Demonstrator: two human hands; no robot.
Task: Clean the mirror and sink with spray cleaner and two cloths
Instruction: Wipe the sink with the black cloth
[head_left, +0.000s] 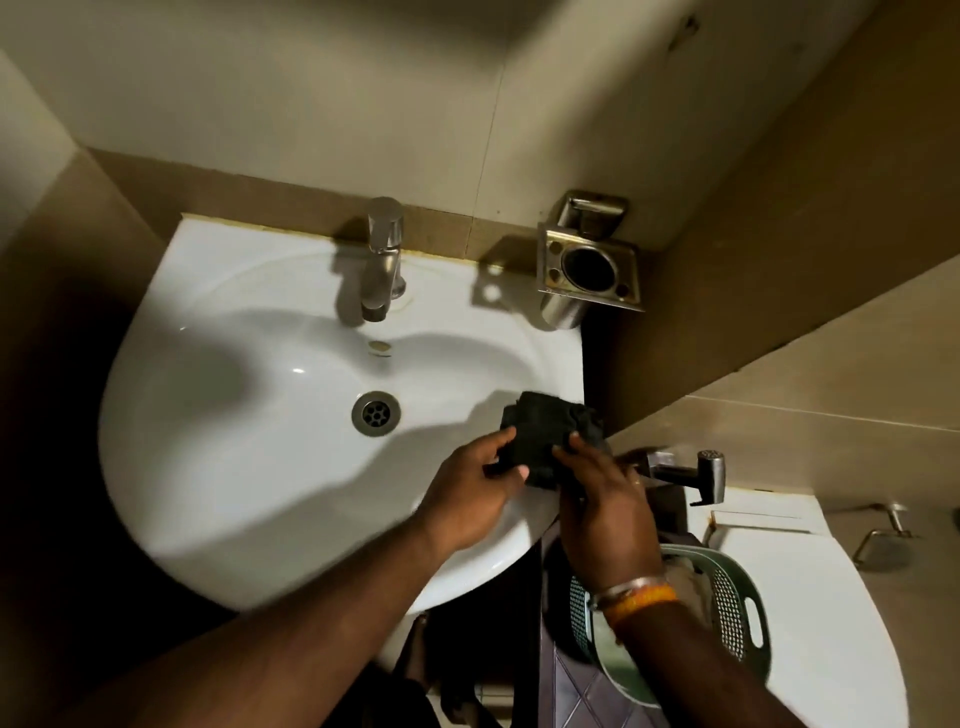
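A white sink fills the middle of the view, with a steel tap at its back and a round drain in the bowl. A folded dark cloth rests on the sink's right rim. My left hand grips the cloth's left side. My right hand holds its right side, with a bangle and an orange thread on the wrist. Neither a mirror nor a spray bottle is in view.
A steel tumbler holder is fixed on the wall at the sink's back right. A hand sprayer hangs to the right. A green perforated basket sits on a white fixture below it. Tiled walls close in behind and right.
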